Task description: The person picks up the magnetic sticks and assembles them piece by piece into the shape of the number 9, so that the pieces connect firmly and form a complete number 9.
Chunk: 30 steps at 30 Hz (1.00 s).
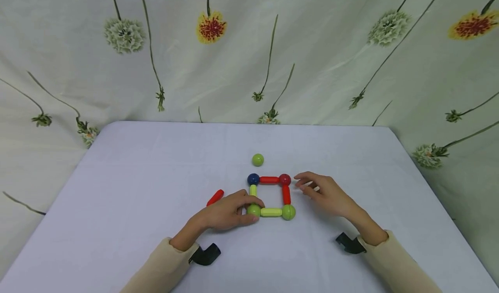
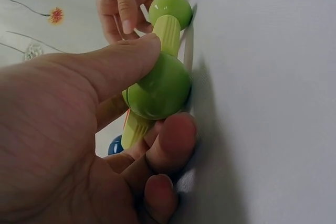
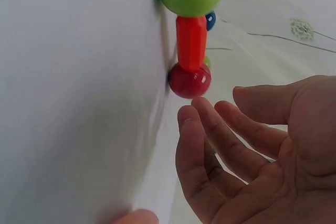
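A square of toy rods and balls lies flat on the table. Its corners are a blue ball (image 1: 253, 179), a dark red ball (image 1: 285, 179), a near-right green ball (image 1: 288, 212) and a near-left green ball (image 2: 160, 90). Two red rods (image 1: 269, 180) and two yellow-green rods (image 1: 271, 212) join them. With thumb and fingers, my left hand (image 1: 226, 210) grips the near-left green ball. My right hand (image 1: 329, 193) hovers to the right of the dark red ball, its fingers loosely bent and holding nothing.
A loose green ball (image 1: 257, 160) sits beyond the square. Just behind my left hand lies a loose red rod (image 1: 215, 197), partly hidden by it. The white table (image 1: 117, 176) ends at a flowered cloth backdrop (image 1: 312, 80).
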Each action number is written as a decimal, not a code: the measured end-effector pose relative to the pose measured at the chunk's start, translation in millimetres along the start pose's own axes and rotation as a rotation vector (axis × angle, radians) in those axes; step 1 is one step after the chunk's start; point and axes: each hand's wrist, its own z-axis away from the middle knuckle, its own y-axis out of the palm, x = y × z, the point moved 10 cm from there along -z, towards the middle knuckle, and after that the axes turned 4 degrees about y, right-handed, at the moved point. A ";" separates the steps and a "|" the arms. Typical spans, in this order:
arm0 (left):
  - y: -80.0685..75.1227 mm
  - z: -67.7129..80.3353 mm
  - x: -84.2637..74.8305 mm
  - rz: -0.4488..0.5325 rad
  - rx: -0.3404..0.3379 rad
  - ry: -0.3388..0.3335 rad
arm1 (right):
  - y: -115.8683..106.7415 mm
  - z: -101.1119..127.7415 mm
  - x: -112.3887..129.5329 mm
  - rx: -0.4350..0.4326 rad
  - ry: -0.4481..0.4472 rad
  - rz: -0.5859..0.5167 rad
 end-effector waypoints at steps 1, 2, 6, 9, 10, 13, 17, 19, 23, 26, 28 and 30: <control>0.2 0.1 0.1 -0.003 -0.002 0.000 | -5.3 1.1 -1.3 -0.017 0.000 0.011; 0.5 0.3 0.2 -0.006 -0.003 0.000 | -10.6 2.7 -2.9 -0.037 -0.001 0.024; 0.3 0.5 -1.0 -0.016 -0.007 -0.002 | -30.7 14.7 -14.8 -0.113 0.022 0.070; 0.1 0.4 -1.0 -0.021 -0.005 -0.002 | -39.5 24.8 -24.4 -0.139 0.045 0.109; 0.0 0.5 -0.8 -0.022 -0.005 -0.004 | -40.6 27.4 -27.2 -0.138 0.051 0.121; 0.0 1.1 0.6 -0.026 -0.006 -0.006 | -38.3 32.9 -35.0 -0.101 0.076 0.141; -1.5 2.0 0.2 -0.027 -0.012 -0.009 | -31.0 36.5 -42.7 -0.039 0.101 0.134; -2.0 2.3 0.1 -0.027 -0.015 -0.011 | -28.7 37.6 -45.0 -0.028 0.118 0.128; -2.2 2.7 0.3 -0.026 -0.015 -0.012 | -25.2 39.5 -46.3 -0.026 0.149 0.130; -1.9 2.7 0.0 -0.022 -0.014 -0.012 | -21.3 40.7 -43.6 -0.019 0.156 0.119; -1.8 2.7 -0.4 -0.017 -0.013 -0.013 | -18.8 41.2 -39.6 -0.013 0.148 0.106; -1.6 2.6 -0.9 -0.013 -0.013 -0.015 | -15.8 41.3 -34.9 -0.008 0.141 0.091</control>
